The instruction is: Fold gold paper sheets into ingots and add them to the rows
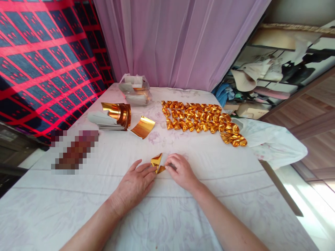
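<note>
A partly folded piece of gold foil paper [156, 160] lies on the table between my two hands. My left hand [137, 181] rests flat with its fingers outstretched, the fingertips touching the paper's left and lower edge. At the paper's lower right corner, my right hand [181, 171] has thumb and forefinger pinched on a small folded flap. Beyond them, a loose gold sheet [143, 127] lies slightly curled next to a stack of gold foil sheets [123, 114], whose pale backs show at the left.
Several folded gold foil pieces [196, 116] form rows at the back right. A clear plastic bag [134, 90] with paper sheets stands at the back. A pixelated patch [75, 151] hides something at the left. A patterned cloth covers the table [167, 219]; a purple curtain [178, 42] hangs behind.
</note>
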Demonstrator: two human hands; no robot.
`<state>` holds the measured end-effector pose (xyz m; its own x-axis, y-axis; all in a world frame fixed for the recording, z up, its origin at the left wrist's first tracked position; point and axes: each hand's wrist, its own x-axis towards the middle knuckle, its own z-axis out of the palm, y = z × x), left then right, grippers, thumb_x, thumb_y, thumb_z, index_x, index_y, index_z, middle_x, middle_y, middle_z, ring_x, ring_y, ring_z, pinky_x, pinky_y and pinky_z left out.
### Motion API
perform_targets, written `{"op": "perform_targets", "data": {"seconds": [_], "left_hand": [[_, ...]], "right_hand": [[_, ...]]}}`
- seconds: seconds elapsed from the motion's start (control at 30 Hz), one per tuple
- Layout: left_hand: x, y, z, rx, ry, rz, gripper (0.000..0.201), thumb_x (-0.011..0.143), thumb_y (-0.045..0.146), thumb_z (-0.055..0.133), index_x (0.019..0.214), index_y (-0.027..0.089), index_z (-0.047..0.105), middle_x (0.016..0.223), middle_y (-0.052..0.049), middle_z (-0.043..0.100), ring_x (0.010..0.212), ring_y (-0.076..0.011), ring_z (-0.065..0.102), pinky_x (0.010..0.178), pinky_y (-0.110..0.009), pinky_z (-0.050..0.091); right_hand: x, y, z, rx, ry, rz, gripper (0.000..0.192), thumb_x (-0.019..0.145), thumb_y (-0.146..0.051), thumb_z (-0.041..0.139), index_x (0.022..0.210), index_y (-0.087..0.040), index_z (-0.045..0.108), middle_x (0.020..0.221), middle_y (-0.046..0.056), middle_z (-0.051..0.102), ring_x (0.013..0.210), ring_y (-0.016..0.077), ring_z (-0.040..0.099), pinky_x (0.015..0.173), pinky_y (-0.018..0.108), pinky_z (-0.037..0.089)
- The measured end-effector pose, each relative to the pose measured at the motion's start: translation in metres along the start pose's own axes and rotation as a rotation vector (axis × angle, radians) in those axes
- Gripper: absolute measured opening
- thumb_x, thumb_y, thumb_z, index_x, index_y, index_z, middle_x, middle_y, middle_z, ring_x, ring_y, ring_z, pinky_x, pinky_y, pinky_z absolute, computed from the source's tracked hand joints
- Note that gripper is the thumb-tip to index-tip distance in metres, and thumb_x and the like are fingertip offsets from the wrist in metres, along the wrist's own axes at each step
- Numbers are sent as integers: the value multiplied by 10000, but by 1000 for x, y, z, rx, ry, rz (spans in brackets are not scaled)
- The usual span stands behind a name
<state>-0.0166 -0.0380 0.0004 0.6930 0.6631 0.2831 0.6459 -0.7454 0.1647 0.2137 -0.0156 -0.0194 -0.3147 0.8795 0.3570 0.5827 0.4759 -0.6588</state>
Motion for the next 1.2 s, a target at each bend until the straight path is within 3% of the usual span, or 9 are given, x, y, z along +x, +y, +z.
{"op": "perform_targets", "data": {"seconds": [0.1,0.2,0.33,0.57,0.73,0.9,1.03,1.2], "left_hand": [[4,4,-5,17,-49,-30,271,933,206,528,1196,178,583,1161,-80,708,1138,-231,615,1113,-493,345],[9,7,-5,36,-66,-33,373,932,283,569,1292,190,540,1189,-86,691,1111,-246,621,1097,-513,354],[14,8,-1,72,-102,-40,339,940,320,587,1273,258,581,1142,-39,701,1082,-240,625,1107,-520,327],[28,7,0,68,-36,-156,208,940,286,578,1123,194,616,973,-47,737,941,-212,668,1081,-505,356],[37,8,4,85,22,-182,246,906,196,581,1151,180,590,901,-36,729,863,-204,673,1038,-483,413],[35,10,4,126,47,-208,353,886,220,603,1229,151,561,1056,-108,688,976,-258,649,927,-433,482],[38,9,-1,230,-84,-268,470,930,296,555,1369,144,482,1036,-121,684,921,-268,664,775,-378,504],[46,6,-11,250,-211,-207,325,968,317,532,1282,246,579,922,-43,717,792,-208,682,684,-305,458]], "right_hand": [[-3,4,-1,18,148,-6,214,809,-58,480,882,-220,600,960,49,676,963,200,624,880,358,480],[-4,7,0,-103,244,46,299,755,-38,453,939,-215,609,1042,76,684,1020,226,609,914,392,465],[-6,10,2,-224,174,89,380,736,-28,452,1018,-210,630,1063,78,702,1027,244,596,917,410,450],[-6,14,2,-187,148,84,469,685,-13,442,1068,-191,646,1061,78,703,1027,242,594,906,407,462],[0,14,2,-211,109,73,505,721,-38,455,1169,-193,629,1158,88,684,1103,245,562,949,416,440],[5,12,-1,-205,34,95,532,698,-24,456,1170,-196,631,1124,76,698,1083,245,570,922,412,422],[4,13,-2,-171,31,96,530,672,-17,460,1128,-214,644,1074,57,700,1056,238,576,911,400,422],[2,15,-4,-129,46,100,498,639,-1,477,1050,-220,655,999,37,700,1003,223,601,902,385,437]]}}
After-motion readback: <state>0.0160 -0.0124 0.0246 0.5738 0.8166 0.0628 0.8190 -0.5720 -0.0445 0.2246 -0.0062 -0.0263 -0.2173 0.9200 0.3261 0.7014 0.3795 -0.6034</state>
